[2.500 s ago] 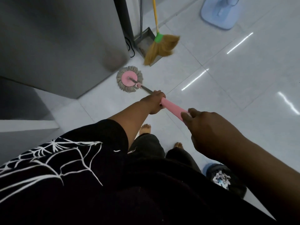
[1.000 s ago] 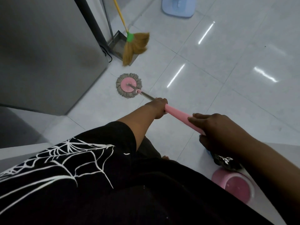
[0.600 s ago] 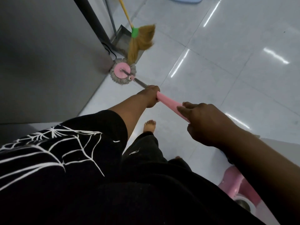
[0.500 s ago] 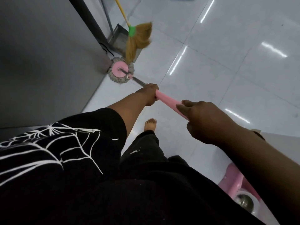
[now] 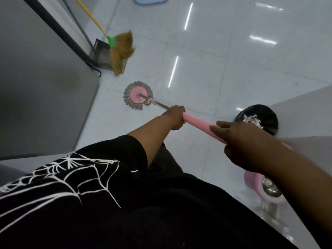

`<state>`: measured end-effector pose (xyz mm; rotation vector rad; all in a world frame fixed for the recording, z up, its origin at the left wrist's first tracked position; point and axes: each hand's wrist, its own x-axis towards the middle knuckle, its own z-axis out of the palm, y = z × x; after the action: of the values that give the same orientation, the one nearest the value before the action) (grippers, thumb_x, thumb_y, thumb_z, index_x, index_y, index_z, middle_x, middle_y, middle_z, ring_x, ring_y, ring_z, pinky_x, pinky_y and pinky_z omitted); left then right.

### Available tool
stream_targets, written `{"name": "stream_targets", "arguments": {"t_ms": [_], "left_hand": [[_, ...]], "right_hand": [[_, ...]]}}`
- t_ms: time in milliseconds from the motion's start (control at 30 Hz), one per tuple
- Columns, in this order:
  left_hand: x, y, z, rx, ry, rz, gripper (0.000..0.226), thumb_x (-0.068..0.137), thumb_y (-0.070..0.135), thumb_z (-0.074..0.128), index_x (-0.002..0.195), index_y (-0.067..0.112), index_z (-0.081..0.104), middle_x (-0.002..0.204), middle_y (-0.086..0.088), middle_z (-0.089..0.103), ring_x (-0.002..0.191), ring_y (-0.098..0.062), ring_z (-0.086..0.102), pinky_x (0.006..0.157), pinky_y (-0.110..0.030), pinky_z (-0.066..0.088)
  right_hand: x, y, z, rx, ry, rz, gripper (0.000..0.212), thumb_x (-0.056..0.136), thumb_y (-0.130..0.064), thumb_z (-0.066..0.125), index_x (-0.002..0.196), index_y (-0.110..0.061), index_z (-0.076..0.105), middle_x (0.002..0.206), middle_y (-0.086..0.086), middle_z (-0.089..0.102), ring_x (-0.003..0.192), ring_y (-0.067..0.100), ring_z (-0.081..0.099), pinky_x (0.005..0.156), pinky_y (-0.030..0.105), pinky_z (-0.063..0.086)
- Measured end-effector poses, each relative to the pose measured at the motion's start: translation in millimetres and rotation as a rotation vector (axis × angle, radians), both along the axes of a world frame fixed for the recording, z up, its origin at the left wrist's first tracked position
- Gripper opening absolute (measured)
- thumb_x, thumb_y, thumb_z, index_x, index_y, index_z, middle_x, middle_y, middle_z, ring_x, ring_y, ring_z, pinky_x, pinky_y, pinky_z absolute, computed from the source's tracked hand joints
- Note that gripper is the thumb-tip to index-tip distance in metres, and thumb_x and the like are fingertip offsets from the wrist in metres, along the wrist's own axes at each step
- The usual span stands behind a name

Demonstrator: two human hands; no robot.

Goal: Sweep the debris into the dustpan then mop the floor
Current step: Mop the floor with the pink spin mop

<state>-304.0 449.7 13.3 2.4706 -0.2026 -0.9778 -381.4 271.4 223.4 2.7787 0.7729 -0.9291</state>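
The person grips the mop [image 5: 179, 114] with 2 hands. The left hand [image 5: 175, 117] is wrapped closed around the shaft at the lower end of the pink grip sleeve [image 5: 199, 125], where the bare metal rod begins. The right hand [image 5: 240, 141] is closed around the upper part of the same sleeve, fingers curled over it, nearer the body. The shaft runs diagonally from the right hand, down and to the left, to the mop head [image 5: 138, 95], a round pink disc ringed with grey strands that lies flat on the white tiled floor [image 5: 206, 78]. The mop head sits near the corner of a grey cabinet [image 5: 45, 83], apart from it. Beyond the mop head, the broom [image 5: 119, 49] leans against the wall edge, with a yellow handle, a green collar and straw bristles that reach the floor. The metal dustpan [image 5: 102, 54] stands directly behind the bristles, against the cabinet corner; its contents cannot be determined. To the right of the right hand, a black-lined bin [image 5: 258, 119] holds pale shredded debris [image 5: 252, 120]. Below the right forearm, a pink mop bucket [image 5: 255, 186] with a metal spinner basket [image 5: 271, 189] is partly hidden by the arm. The person wears a black garment [image 5: 89, 194] printed with a white spiderweb pattern. A pale blue object [image 5: 150, 0] shows at the top edge of the view; its type cannot be determined.
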Motion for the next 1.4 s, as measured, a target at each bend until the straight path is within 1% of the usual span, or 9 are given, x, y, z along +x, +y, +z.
{"name": "stream_targets", "arguments": {"t_ms": [267, 367, 433, 567, 667, 867, 1100, 1233, 1400], "left_hand": [[-68, -64, 14, -0.038, 0.002, -0.202, 0.033, 0.093, 0.02, 0.06, 0.122, 0.008, 0.05, 0.124, -0.014, 0.053, 0.109, -0.026, 0.055, 0.094, -0.041, 0.048], [-68, -56, 12, -0.022, -0.001, -0.226, 0.034, 0.094, 0.019, 0.06, 0.124, 0.008, 0.049, 0.126, -0.015, 0.052, 0.107, -0.027, 0.056, 0.094, -0.04, 0.049], [-61, -47, 11, -0.023, -0.004, -0.24, 0.035, 0.094, 0.019, 0.06, 0.125, 0.008, 0.049, 0.126, -0.015, 0.051, 0.107, -0.027, 0.057, 0.094, -0.04, 0.049], [-32, -19, 5, -0.026, -0.005, -0.257, 0.036, 0.093, 0.02, 0.061, 0.126, 0.01, 0.049, 0.128, -0.014, 0.049, 0.107, -0.027, 0.057, 0.094, -0.039, 0.049], [3, 11, -3, -0.043, -0.005, -0.204, 0.035, 0.093, 0.019, 0.061, 0.125, 0.014, 0.048, 0.13, -0.012, 0.047, 0.104, -0.026, 0.059, 0.095, -0.042, 0.049], [104, 74, -14, -0.036, -0.012, -0.201, 0.036, 0.093, 0.02, 0.06, 0.126, 0.014, 0.047, 0.132, -0.014, 0.045, 0.102, -0.029, 0.059, 0.093, -0.043, 0.05], [192, 120, -23, -0.026, -0.023, -0.227, 0.035, 0.093, 0.018, 0.061, 0.125, 0.012, 0.048, 0.129, -0.014, 0.046, 0.103, -0.027, 0.057, 0.092, -0.038, 0.049], [196, 124, -28, -0.029, -0.031, -0.245, 0.035, 0.092, 0.018, 0.062, 0.123, 0.012, 0.047, 0.127, -0.014, 0.047, 0.107, -0.026, 0.055, 0.086, -0.032, 0.044], [159, 120, -29, 0.007, -0.02, -0.265, 0.036, 0.092, 0.018, 0.061, 0.124, 0.012, 0.047, 0.129, -0.013, 0.046, 0.11, -0.027, 0.053, 0.09, -0.036, 0.045]], "right_hand": [[-105, -39, 7, -0.041, -0.038, -0.171, 0.053, 0.087, -0.019, 0.05, 0.14, -0.026, 0.043, 0.133, -0.004, 0.055, 0.093, 0.018, 0.065, 0.052, 0.024, 0.036], [-109, -28, 1, -0.018, -0.023, -0.198, 0.048, 0.088, -0.014, 0.05, 0.135, -0.02, 0.045, 0.124, 0.001, 0.057, 0.083, 0.02, 0.063, 0.063, 0.029, 0.05], [-104, -18, -2, -0.023, -0.021, -0.207, 0.048, 0.087, -0.011, 0.05, 0.134, -0.018, 0.046, 0.122, 0.004, 0.057, 0.08, 0.02, 0.063, 0.064, 0.03, 0.051], [-80, 11, -9, -0.042, -0.015, -0.182, 0.053, 0.087, -0.014, 0.052, 0.139, -0.016, 0.042, 0.123, 0.005, 0.054, 0.076, 0.02, 0.059, 0.059, 0.027, 0.033], [-42, 42, -13, -0.045, -0.026, -0.182, 0.055, 0.088, -0.016, 0.054, 0.141, -0.015, 0.039, 0.119, 0.005, 0.054, 0.068, 0.018, 0.046, 0.059, 0.026, 0.029], [55, 114, -20, 0.008, -0.028, -0.239, 0.061, 0.094, -0.021, 0.056, 0.149, -0.014, 0.03, 0.137, 0.006, 0.049, 0.089, 0.018, 0.062, 0.068, 0.022, 0.034], [132, 162, -38, 0.027, -0.055, -0.325, 0.056, 0.096, -0.02, 0.053, 0.148, -0.013, 0.031, 0.136, 0.008, 0.05, 0.072, 0.015, 0.043, 0.066, 0.022, 0.033], [131, 165, -43, 0.048, -0.059, -0.36, 0.056, 0.095, -0.017, 0.055, 0.147, -0.013, 0.034, 0.136, 0.007, 0.051, 0.071, 0.015, 0.044, 0.065, 0.021, 0.034], [89, 169, -40, 0.049, -0.05, -0.362, 0.058, 0.094, -0.015, 0.054, 0.148, -0.013, 0.032, 0.141, 0.009, 0.048, 0.085, 0.018, 0.062, 0.067, 0.022, 0.038]]}}
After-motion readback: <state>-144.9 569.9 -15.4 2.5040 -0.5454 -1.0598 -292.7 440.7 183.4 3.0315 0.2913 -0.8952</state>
